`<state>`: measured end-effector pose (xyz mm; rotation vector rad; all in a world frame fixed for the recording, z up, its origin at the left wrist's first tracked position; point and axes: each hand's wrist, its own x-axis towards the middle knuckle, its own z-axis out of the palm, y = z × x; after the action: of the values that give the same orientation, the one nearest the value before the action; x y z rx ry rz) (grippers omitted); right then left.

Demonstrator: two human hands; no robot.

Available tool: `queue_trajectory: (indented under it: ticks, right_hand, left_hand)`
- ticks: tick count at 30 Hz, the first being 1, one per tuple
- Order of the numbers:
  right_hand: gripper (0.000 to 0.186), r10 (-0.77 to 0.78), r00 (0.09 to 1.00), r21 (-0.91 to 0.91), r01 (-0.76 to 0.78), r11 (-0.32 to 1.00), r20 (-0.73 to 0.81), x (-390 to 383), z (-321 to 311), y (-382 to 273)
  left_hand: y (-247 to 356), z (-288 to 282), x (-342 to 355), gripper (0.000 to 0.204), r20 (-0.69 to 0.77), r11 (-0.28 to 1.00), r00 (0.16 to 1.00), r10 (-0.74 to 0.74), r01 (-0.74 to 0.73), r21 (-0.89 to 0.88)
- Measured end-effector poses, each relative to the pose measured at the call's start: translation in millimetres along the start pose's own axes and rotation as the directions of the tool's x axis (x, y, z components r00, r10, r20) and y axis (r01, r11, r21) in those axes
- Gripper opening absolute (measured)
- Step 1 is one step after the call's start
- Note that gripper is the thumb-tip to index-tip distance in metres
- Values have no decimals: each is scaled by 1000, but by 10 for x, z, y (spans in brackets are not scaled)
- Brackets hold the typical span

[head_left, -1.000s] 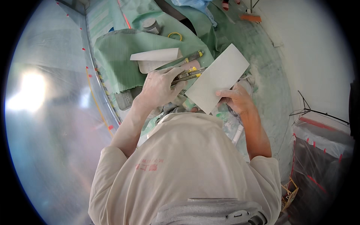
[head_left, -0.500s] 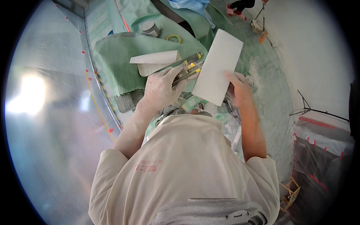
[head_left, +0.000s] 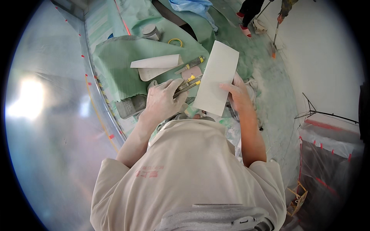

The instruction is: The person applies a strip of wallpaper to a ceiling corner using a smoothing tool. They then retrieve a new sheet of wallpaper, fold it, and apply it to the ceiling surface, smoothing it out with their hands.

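Observation:
My left hand [head_left: 163, 98], dusted white, is closed around two slim dark tools [head_left: 187, 85] with yellow ends; their exact kind is hard to make out. In my right hand [head_left: 237, 94] is a white rectangular sheet [head_left: 217, 77], gripped by its right edge with the thumb on top. Beyond the left hand, a grey-and-yellow utility knife [head_left: 189, 65] lies on a green cover [head_left: 119, 57]. Beside it is a small pinkish pad [head_left: 191, 72]. A partly rolled pale sheet [head_left: 156, 61] rests on the same cover.
A grey lidded jar [head_left: 151, 32] and a yellow ring [head_left: 175, 41] stand farther back, near blue plastic [head_left: 190, 4]. Clear plastic sheeting [head_left: 50, 146] hangs at left. Another person's legs [head_left: 248, 15] and a long-handled tool [head_left: 275, 40] show top right. A plastic-wrapped box [head_left: 327, 161] is at right.
Both hands have come nearer to me, the left with the two tools, moving apart from the utility knife. The white sheet has shifted left and nearer. More of the other person shows.

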<state>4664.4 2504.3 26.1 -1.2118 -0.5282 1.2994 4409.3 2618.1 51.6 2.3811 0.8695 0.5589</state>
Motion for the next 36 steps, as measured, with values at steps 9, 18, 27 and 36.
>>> queue_trajectory:
  ticks: [9, 18, 27, 36]
  right_hand:
    - [41, 59, 922, 219, 28, 975, -383, 79, 313, -22]
    - [41, -44, 966, -33, 37, 999, -253, 173, 79, 228]
    - [44, -99, 948, -67, 83, 994, -302, 60, 15, 250]
    - [43, -171, 939, -272, 88, 958, -300, 58, -26, 313]
  left_hand:
    - [10, 86, -20, 34, -71, 1000, 997, -26, 27, 11]
    - [-49, 157, -32, 35, -62, 1000, 998, -13, 13, -1]
    - [-29, 90, -9, 35, -5, 1000, 1000, -24, 24, 9]
    - [49, 91, 135, 33, 15, 1000, 1000, -11, 11, 5]
